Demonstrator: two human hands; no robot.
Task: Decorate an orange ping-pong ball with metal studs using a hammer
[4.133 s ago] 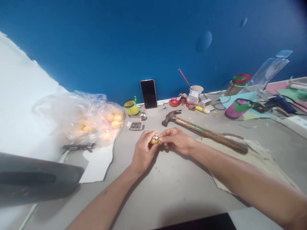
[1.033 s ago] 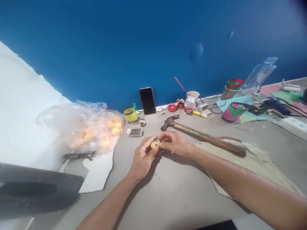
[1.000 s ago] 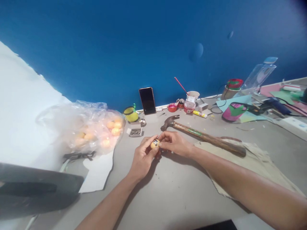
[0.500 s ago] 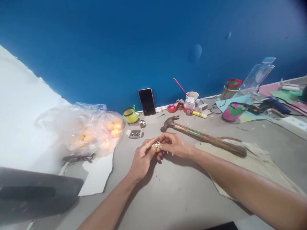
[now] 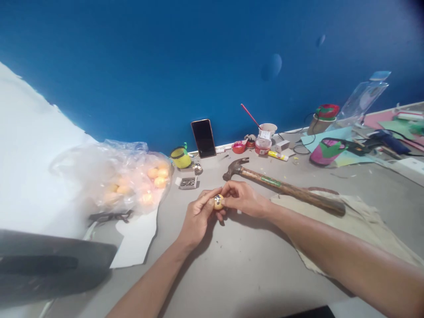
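Observation:
A small orange ball [image 5: 217, 203], with shiny silver tack heads covering part of its top, is held above the grey table. My left hand [image 5: 198, 214] is closed round its left side and underside. Thumb and fingertips of my right hand [image 5: 243, 199] press on its right side; whether a tack lies between them I cannot make out. Just beyond, to the left, stands a small open box [image 5: 187, 183] of silver tacks. Behind that box lies another silver-studded ball [image 5: 197, 168]. A claw hammer [image 5: 281, 185] with a worn wooden handle rests beyond my right hand.
Plastic bags [image 5: 132, 176] with orange balls lie left, near eyeglasses [image 5: 111, 216]. A phone [image 5: 203, 138] leans on the blue wall, beside a yellow cup [image 5: 180, 158]. Paint pots [image 5: 263, 146], a glue tube [image 5: 278, 156] and papers sit at the back right; a beige cloth [image 5: 331, 234] lies under my right forearm.
The ball has turned slightly in my fingers, so more of its orange surface shows. Both hands stay on it, and the camera view has shifted a little.

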